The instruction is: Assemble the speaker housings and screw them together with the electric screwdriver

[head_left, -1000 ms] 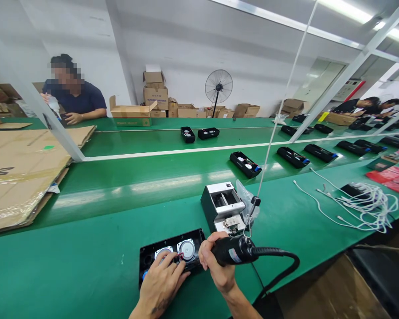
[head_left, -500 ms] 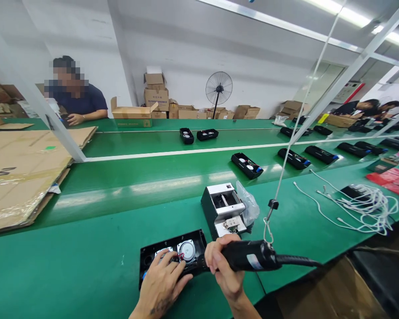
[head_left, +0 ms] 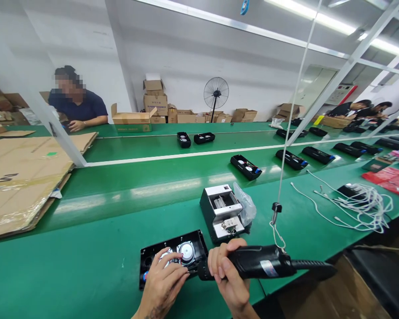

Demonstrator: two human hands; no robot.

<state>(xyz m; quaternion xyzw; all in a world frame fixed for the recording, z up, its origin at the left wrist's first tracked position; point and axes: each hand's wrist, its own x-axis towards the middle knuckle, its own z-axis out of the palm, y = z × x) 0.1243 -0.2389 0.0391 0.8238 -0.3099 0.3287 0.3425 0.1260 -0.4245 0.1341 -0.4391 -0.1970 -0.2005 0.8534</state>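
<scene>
Your right hand (head_left: 228,277) has its grip clenched around the black barrel-shaped electric screwdriver (head_left: 257,263), which lies nearly level, its nose pointing left toward the open black plastic speaker housing (head_left: 173,257). A thick black cable leaves the tool's rear toward the right, and a thin white cord (head_left: 287,146) runs up from a hook on its body to the overhead frame.

Your left hand (head_left: 162,283) rests on the near edge of that housing, fingers spread and pressing down on it; this grip is released, closed on nothing. The housing lies flat on the green counter (head_left: 86,266) right in front of you, with two round silver speaker drivers (head_left: 186,251) showing inside it. The screwdriver's tip sits at the housing's right end, though you cannot tell from this view whether it touches.

Just behind the housing stands a small grey and white box-shaped machine (head_left: 221,210) with a crumpled clear plastic bag (head_left: 245,206) beside it. A tangle of white cables (head_left: 359,204) lies well to the right. More black housings (head_left: 246,166) sit on the green belt beyond, and flattened brown cardboard (head_left: 23,177) lies at the left.
</scene>
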